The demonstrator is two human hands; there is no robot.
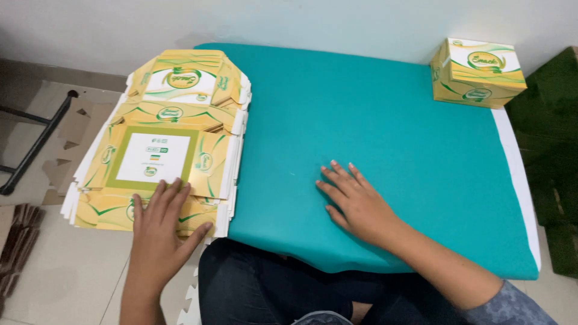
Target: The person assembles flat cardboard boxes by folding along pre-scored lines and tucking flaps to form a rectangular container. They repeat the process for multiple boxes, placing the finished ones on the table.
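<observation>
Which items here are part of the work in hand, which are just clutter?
In use:
- stack of flat box blanks, left hand resting on its near edge
- teal table, right hand lying flat on it
- folded box at the far right corner

Lying about:
- cardboard scraps on the floor
- black metal frame
- dark green thing at right

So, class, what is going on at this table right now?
A seated person rests the left hand flat on a stack of unfolded yellow box blanks at the table's left edge. The right hand lies flat on the teal mat, holding nothing. One folded box stands at the far right corner.
</observation>
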